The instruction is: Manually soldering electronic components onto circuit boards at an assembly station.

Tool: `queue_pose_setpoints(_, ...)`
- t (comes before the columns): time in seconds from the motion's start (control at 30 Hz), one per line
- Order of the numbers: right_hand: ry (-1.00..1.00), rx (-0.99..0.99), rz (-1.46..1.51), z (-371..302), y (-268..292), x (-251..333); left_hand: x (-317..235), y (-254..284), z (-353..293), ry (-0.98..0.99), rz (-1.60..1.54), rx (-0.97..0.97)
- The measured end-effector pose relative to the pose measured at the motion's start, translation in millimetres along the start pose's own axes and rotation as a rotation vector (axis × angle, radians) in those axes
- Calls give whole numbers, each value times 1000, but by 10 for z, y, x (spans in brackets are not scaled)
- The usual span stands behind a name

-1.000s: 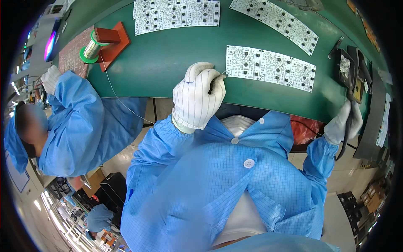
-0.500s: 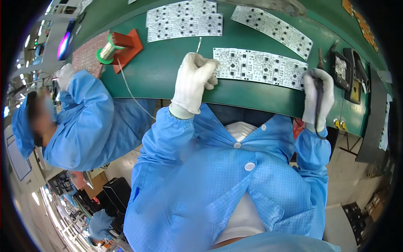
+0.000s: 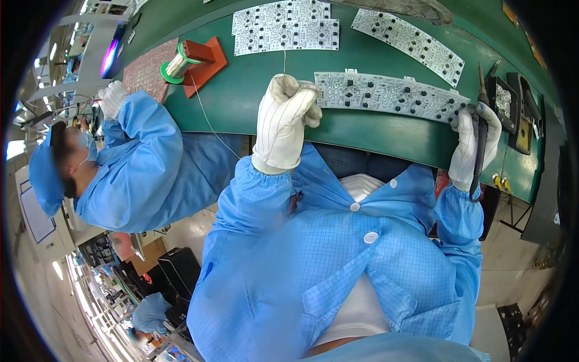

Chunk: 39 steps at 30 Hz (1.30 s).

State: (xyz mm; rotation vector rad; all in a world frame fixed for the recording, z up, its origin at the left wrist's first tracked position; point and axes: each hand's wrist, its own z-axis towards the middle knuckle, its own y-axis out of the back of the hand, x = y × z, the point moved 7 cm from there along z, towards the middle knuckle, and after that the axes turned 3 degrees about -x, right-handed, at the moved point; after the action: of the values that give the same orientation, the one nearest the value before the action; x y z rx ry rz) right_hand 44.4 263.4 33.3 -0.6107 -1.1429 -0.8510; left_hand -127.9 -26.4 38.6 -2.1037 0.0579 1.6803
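My left hand [image 3: 283, 120], in a white glove, is closed with a thin solder wire [image 3: 284, 61] sticking up from its fingers. Those fingertips also meet the left end of a long circuit board [image 3: 392, 95] dotted with black components. At the board's other end, my gloved right hand [image 3: 473, 142] grips its corner between thumb and fingers. The same hand holds a black soldering iron [image 3: 481, 142] upright, its tip pointing away from me. Between both hands the board hangs over the near part of the green bench.
A solder spool [image 3: 176, 67] sits on a red stand [image 3: 211, 63] at left. More circuit boards [image 3: 286, 36] lie at the back, another [image 3: 410, 45] behind mine. A soldering iron holder [image 3: 520, 114] and black tray [image 3: 502, 102] stand right. A co-worker [image 3: 129, 163] sits left.
The whole view has shifted, so the bench things sit farther right. The held board has tilted and looks greyer. Both hands keep their hold.
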Motion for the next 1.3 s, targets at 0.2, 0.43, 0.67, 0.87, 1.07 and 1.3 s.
queue_pose_setpoints(0.2,37,37,-12,5,-39,17,-169,-118,-132,-123,69,-14)
queue_pose_setpoints(0.43,3,42,-51,49,-33,-62,-309,-233,-257,-287,135,-16)
queue_pose_setpoints(0.67,32,137,-102,57,-111,-41,-457,-418,-453,-410,175,-34)
queue_pose_setpoints(0.87,50,141,-115,84,-134,-8,-589,-447,-529,-526,319,-43)
queue_pose_setpoints(1.07,21,127,-146,107,-234,62,-706,-458,-494,-606,461,11)
queue_pose_setpoints(1.3,-88,86,-23,41,-262,178,-660,-112,-104,-111,447,-50)
